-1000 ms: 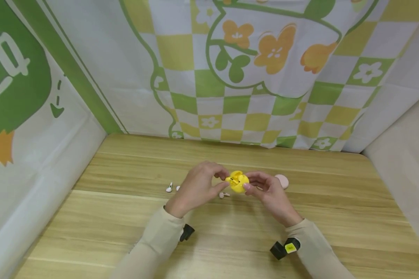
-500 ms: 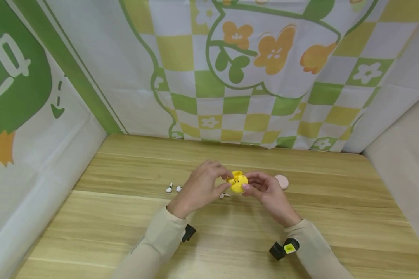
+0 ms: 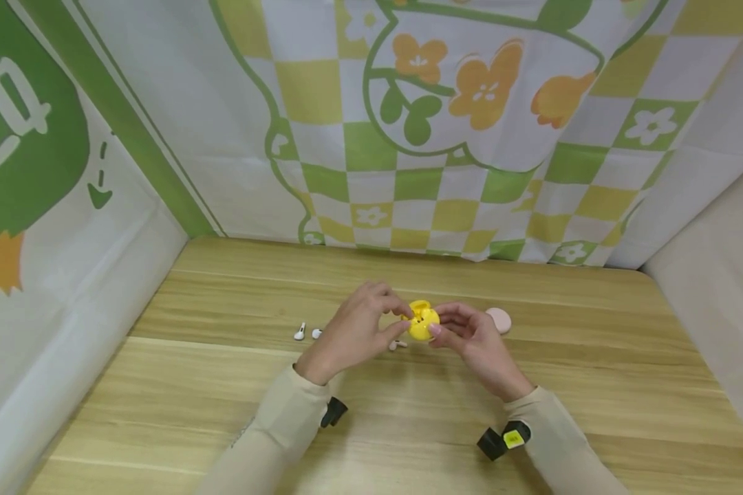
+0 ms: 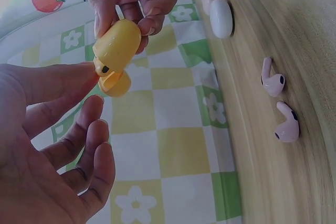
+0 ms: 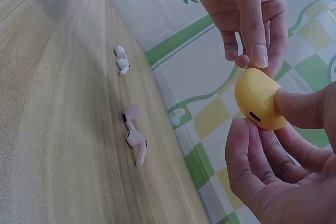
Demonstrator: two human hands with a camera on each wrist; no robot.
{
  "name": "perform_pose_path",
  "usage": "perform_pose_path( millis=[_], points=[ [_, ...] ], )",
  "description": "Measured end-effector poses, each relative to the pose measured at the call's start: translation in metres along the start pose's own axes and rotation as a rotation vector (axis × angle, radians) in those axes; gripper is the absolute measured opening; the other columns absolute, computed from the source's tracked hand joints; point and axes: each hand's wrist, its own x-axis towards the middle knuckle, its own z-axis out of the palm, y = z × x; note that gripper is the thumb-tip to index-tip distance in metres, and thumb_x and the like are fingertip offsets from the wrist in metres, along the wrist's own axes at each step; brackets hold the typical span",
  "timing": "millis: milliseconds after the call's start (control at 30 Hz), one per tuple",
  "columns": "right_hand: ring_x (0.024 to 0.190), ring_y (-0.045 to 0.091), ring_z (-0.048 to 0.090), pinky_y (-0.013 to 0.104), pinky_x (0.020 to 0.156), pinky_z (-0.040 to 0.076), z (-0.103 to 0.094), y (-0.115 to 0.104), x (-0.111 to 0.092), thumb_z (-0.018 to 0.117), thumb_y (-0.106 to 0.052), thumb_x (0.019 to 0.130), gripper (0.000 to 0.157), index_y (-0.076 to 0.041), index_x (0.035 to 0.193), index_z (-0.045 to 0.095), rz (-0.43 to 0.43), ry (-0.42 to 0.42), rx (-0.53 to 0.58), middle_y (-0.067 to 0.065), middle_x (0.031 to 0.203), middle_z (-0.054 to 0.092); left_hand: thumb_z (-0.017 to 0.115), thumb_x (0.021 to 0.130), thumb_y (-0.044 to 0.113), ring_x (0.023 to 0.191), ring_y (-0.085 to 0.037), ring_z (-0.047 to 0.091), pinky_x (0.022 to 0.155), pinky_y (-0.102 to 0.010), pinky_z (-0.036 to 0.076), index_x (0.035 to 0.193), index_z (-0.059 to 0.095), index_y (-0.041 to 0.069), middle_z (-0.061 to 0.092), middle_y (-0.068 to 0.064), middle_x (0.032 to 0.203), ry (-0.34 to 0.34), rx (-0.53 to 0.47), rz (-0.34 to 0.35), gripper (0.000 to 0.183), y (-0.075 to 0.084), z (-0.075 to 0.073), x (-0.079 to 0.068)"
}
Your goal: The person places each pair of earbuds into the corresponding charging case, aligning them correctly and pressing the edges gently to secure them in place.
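A round yellow earbud case is held up off the table with its lid raised. My right hand grips it from the right, thumb on the near side and fingers curled behind. From the left, my left hand pinches a yellow earbud between thumb and index finger, right at the mouth of the case. Fingertips cover most of that earbud. In the left wrist view the other fingers of the left hand are loosely bent. The right wrist view shows the smooth outside of the case with a dark slot.
On the wooden table lie white earbuds at the left and pink earbuds below the hands. A pink case and a white case stand to the right. A patterned cloth hangs behind.
My left hand has brought the yellow earbud rightward to the opening of the case; a second ago more of the earbud showed. The right hand and case have hardly moved.
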Motion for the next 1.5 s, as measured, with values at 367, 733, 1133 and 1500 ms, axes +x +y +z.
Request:
perform_pose_path(
  millis=[367, 733, 1133, 1500],
  points=[
    [0.1, 0.023, 0.066, 0.036, 0.088, 0.058, 0.001, -0.003, -0.003, 0.065, 0.0, 0.098, 0.031, 0.012, 0.125, 0.053, 0.01, 0.0, 0.01, 0.024, 0.117, 0.061, 0.064, 0.102, 0.024, 0.093, -0.016, 0.061, 0.081, -0.036, 0.054, 0.11, 0.075, 0.008, 0.068, -0.001, 0.104, 0.037, -0.242, -0.179, 0.021, -0.01, -0.001, 0.005],
    [0.101, 0.028, 0.068, 0.046, 0.091, 0.056, 0.004, -0.005, -0.004, 0.07, -0.002, 0.095, 0.034, 0.011, 0.122, 0.053, 0.024, -0.032, 0.055, 0.023, 0.116, 0.062, 0.053, 0.107, 0.035, 0.101, -0.032, 0.065, 0.087, -0.041, 0.054, 0.106, 0.077, 0.006, 0.072, -0.007, 0.105, -0.111, -0.441, -0.271, 0.038, -0.021, 0.001, 0.011],
    [0.098, 0.031, 0.071, 0.057, 0.094, 0.051, 0.004, -0.005, -0.004, 0.071, -0.003, 0.095, 0.034, 0.01, 0.121, 0.053, 0.031, -0.031, 0.118, 0.022, 0.115, 0.063, 0.061, 0.104, 0.031, 0.102, -0.028, 0.064, 0.085, -0.038, 0.053, 0.112, 0.075, 0.005, 0.071, -0.003, 0.107, -0.139, -0.5, -0.288, 0.03, -0.021, 0.004, 0.013],
    [0.094, 0.028, 0.071, 0.057, 0.094, 0.051, 0.003, -0.003, -0.002, 0.07, -0.004, 0.096, 0.036, 0.011, 0.124, 0.051, 0.032, -0.013, 0.131, 0.023, 0.113, 0.062, 0.068, 0.099, 0.025, 0.088, -0.016, 0.063, 0.078, -0.032, 0.055, 0.111, 0.074, 0.004, 0.068, 0.0, 0.097, -0.142, -0.422, -0.197, 0.024, -0.019, 0.005, 0.012]
  ],
)
